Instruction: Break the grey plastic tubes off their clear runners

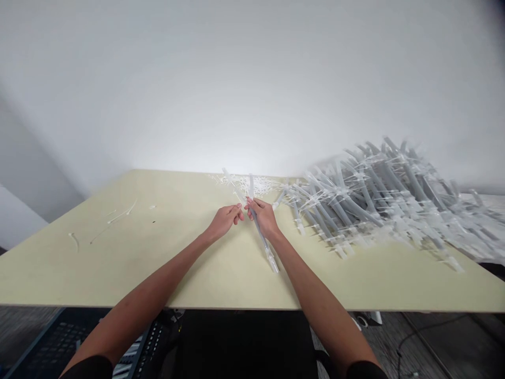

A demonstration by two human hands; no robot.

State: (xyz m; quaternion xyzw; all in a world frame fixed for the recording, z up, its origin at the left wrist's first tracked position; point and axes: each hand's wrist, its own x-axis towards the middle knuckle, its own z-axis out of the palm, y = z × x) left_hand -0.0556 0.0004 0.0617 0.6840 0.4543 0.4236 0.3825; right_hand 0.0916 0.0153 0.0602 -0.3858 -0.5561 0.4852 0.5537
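Observation:
In the middle of the table, my right hand (263, 216) is wrapped round a translucent plastic tube assembly (262, 239). One end slants toward the table's front edge and carries clear fittings; two thinner tube arms (251, 181) stick out beyond my fingers. My left hand (227, 220) is closed in a pinch just left of the assembly, near where the arms meet. Whatever lies between its fingertips is too small to make out. Behind both hands is a scatter of small white clippings (258, 184), which look like cable tie ends.
On the right a large heap of similar tube assemblies (355, 192) with cable ties covers the table (138, 273). Several loose cable ties (120, 215) lie on the left. The wall (236, 84) rises behind the table, and a dark plastic crate (51, 337) stands below at left.

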